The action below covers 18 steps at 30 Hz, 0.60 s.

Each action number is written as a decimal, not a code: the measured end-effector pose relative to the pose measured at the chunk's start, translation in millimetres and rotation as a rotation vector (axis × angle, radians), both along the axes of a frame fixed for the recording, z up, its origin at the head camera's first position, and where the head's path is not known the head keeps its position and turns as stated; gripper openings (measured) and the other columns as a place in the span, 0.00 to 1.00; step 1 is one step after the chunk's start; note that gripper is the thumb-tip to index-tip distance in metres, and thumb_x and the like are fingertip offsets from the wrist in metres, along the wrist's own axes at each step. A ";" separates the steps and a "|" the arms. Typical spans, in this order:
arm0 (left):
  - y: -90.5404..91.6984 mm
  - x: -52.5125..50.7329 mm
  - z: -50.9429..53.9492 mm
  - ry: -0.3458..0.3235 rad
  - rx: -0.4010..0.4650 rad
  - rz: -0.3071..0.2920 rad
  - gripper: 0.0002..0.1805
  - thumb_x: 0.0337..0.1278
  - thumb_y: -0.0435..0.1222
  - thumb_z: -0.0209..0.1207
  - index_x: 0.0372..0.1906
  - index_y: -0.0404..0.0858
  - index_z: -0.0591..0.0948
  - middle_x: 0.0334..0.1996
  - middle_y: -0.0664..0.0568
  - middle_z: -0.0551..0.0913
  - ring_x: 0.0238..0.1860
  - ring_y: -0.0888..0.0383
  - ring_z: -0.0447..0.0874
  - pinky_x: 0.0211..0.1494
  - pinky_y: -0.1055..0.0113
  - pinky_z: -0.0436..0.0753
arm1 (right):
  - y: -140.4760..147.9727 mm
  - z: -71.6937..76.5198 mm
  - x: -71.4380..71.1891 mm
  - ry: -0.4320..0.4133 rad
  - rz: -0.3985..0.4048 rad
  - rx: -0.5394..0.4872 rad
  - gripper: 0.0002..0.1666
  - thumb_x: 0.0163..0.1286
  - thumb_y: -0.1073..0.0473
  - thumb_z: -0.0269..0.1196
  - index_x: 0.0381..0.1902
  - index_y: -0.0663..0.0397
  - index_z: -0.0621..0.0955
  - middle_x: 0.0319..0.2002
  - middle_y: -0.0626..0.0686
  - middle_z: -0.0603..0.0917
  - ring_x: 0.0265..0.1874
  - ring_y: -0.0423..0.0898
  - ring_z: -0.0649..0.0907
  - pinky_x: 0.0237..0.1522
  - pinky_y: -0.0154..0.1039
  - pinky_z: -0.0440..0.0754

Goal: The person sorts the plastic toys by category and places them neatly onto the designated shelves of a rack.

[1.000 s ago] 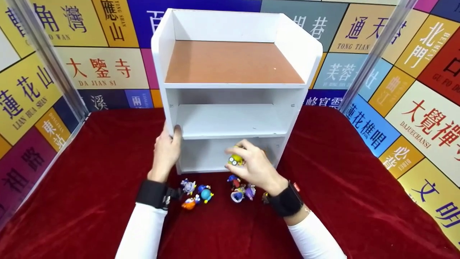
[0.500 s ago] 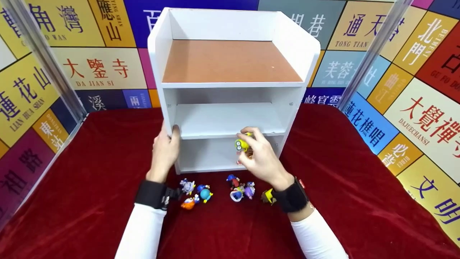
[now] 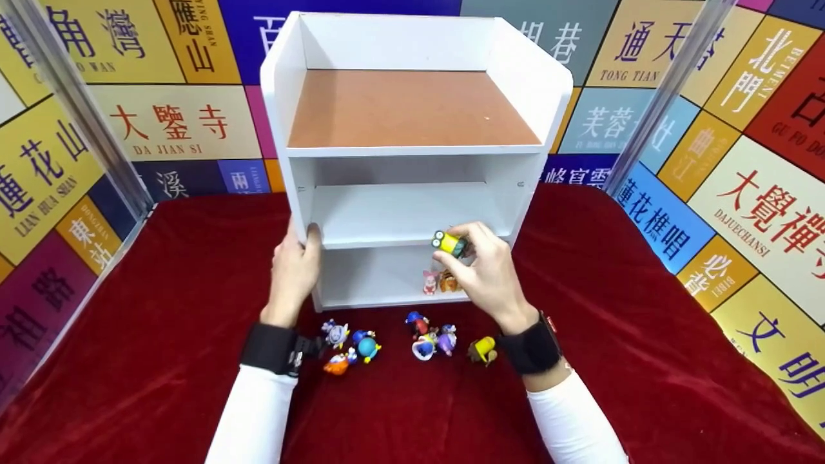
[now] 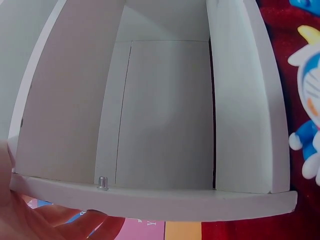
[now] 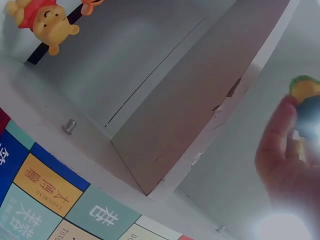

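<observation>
My left hand (image 3: 298,274) grips the left side panel of a white shelf unit (image 3: 412,245), thumb on the front edge. In the left wrist view, fingers (image 4: 75,220) wrap behind the panel (image 4: 165,200). My right hand (image 3: 493,270) pinches a small yellow minion figure (image 3: 449,243) with round goggle eyes, in front of the middle board's front edge. The right wrist view shows this minion (image 5: 304,90) only partly. On the bottom level stand a pink piglet figure (image 3: 430,282) and an orange striped figure (image 3: 448,281). A bear figure in red (image 5: 50,27) appears in the right wrist view.
On the red cloth (image 3: 193,361) before the unit lie figures: a left cluster with a blue one (image 3: 367,347) and an orange one (image 3: 337,365), a middle cluster with a purple one (image 3: 446,339), and another yellow figure (image 3: 483,350) near the right wrist. Printed panels surround the cloth.
My right hand has moved up and to the right with the minion, away from the bottom level. The pink and orange figures there have come into sight. My left hand keeps its grip.
</observation>
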<state>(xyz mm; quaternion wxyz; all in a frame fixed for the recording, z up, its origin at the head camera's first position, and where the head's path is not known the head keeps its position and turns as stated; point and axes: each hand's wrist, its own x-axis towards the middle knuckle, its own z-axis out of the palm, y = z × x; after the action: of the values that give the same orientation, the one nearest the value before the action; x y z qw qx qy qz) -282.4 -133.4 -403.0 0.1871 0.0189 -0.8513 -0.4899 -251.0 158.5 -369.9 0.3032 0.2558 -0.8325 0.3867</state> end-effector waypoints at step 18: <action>0.9 0.6 0.5 -0.005 -0.013 0.033 0.26 0.75 0.49 0.44 0.70 0.45 0.68 0.33 0.41 0.77 0.33 0.46 0.77 0.38 0.49 0.81 | 13.7 3.1 -8.8 0.025 -0.131 -0.145 0.22 0.68 0.58 0.67 0.59 0.57 0.82 0.46 0.59 0.89 0.30 0.44 0.83 0.34 0.23 0.76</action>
<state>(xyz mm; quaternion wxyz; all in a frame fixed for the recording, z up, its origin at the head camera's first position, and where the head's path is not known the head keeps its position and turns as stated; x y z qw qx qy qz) -281.8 -132.5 -402.5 0.1932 0.0327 -0.8545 -0.4810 -259.8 172.1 -366.8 0.3561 0.1829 -0.8135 0.4219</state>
